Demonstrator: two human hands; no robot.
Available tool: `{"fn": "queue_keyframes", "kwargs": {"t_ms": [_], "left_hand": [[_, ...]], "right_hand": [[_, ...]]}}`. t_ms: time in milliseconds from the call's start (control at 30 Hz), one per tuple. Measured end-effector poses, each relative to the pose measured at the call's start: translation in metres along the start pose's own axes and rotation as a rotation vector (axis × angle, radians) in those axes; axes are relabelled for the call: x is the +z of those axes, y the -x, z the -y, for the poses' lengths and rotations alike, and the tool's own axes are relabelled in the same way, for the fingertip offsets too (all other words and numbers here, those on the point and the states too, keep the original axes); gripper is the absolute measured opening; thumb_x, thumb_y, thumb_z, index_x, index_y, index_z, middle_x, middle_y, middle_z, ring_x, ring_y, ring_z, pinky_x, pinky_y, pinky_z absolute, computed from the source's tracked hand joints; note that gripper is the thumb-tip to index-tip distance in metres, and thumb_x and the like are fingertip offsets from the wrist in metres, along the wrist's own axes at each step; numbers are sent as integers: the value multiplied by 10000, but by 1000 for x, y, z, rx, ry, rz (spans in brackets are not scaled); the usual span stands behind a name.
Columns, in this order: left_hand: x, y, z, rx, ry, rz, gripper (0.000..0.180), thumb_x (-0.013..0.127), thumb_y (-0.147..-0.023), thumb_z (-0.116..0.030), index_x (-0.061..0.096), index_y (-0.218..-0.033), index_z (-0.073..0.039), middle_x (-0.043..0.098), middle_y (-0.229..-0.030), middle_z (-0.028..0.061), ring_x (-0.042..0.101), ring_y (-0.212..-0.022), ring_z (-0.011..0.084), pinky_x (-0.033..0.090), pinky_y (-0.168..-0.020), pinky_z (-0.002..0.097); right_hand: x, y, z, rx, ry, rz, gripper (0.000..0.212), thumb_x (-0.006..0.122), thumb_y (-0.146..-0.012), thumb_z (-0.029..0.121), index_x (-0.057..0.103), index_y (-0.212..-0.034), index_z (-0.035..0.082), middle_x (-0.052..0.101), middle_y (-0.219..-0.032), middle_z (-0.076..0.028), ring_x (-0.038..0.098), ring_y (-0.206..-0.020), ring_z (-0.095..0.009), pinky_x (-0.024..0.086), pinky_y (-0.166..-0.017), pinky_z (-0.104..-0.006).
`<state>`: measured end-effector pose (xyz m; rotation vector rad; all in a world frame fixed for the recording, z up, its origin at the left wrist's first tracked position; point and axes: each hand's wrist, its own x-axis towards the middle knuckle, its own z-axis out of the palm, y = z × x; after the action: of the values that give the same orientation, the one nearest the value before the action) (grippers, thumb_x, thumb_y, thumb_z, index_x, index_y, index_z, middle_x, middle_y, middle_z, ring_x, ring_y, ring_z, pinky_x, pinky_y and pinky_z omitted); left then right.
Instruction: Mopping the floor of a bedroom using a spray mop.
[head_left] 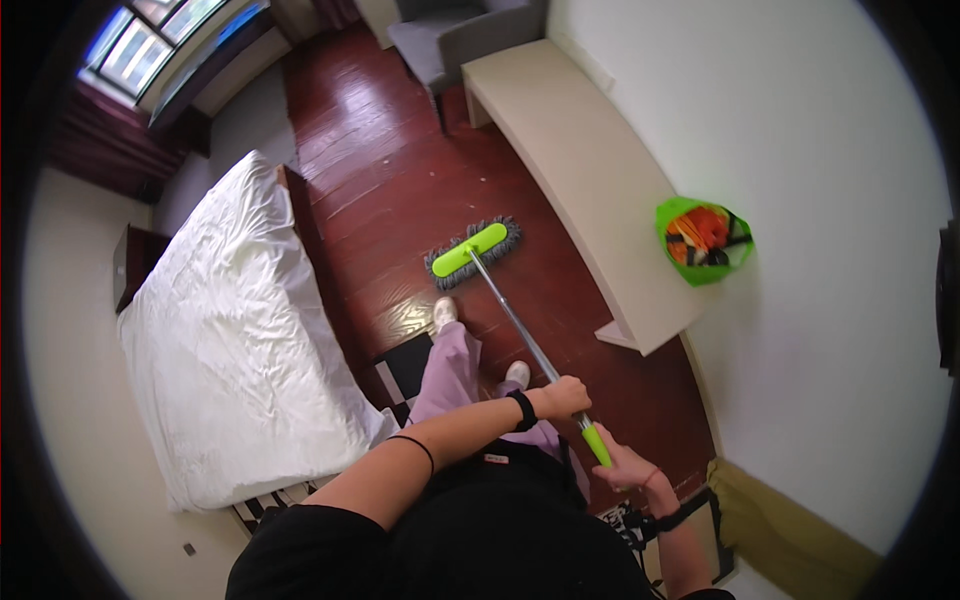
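A flat mop [512, 314] with a silver pole, a lime-green plate and a grey shaggy pad reaches out in front of me. Its head lies on the dark red floor [385, 160], ahead of my white shoes. Partway down the pole, my left hand [563, 397] is wrapped around the metal. My right hand [622, 464] grips the green handle end, lower and further right. Both hands are closed, and the pole slants from the handle up and left to the head.
A bed [240, 350] with rumpled white covers stands at left. Along the right wall runs a pale bench-like table [585, 160] bearing a green bag [705, 240] of orange and dark items. A grey armchair [470, 45] stands beyond it. A dark mat [405, 368] lies near my feet.
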<state>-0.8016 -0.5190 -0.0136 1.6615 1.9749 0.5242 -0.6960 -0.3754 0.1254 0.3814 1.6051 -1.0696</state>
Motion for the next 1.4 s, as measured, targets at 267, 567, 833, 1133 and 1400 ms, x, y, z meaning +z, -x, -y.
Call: {"fn": "queue_keyframes", "kwargs": {"t_ms": [267,567,833,1133,1400], "left_hand": [[-29,106,157,-550,-25,-58,181,623,-641,-234,636,-787,-128,616,-794,96,549,-925,309,417,-835,407],[-57,252,286,-954,-31,-308,287,625,-669,-205,602,-943,-121,492,-1091,155,306,-1185,414,314,-949,459],[-136,210,279,-827,64,-127,202,608,-694,-182,645,-887,-134,590,-927,129,409,-1080,448,311,-887,588],[-171,115,221,-348,109,20,231,650,-610,-203,660,-828,-125,639,-791,102,624,-753,287,403,-778,580],[-191,106,299,-354,-35,-12,169,625,-642,-203,662,-784,-119,641,-764,97,629,-701,284,441,-756,522]], "right_hand": [[-18,-165,150,-155,170,72,807,496,-705,13,47,-1347,204,510,-627,-102,498,-434,-163,410,-388,-300],[36,-287,326,-133,293,42,725,501,-724,35,132,-1323,211,504,-637,-94,501,-463,-164,408,-381,-295],[-29,-244,333,-351,520,-152,631,575,-728,117,281,-1286,120,554,-958,-157,566,-780,-249,460,-682,-333],[-55,-118,291,-358,290,-234,598,605,-750,110,312,-1271,76,502,-1113,-170,498,-1044,-274,383,-869,-334],[-102,-190,309,-283,79,-186,647,604,-755,112,265,-1295,3,419,-1234,-187,434,-1126,-269,332,-934,-313]]}}
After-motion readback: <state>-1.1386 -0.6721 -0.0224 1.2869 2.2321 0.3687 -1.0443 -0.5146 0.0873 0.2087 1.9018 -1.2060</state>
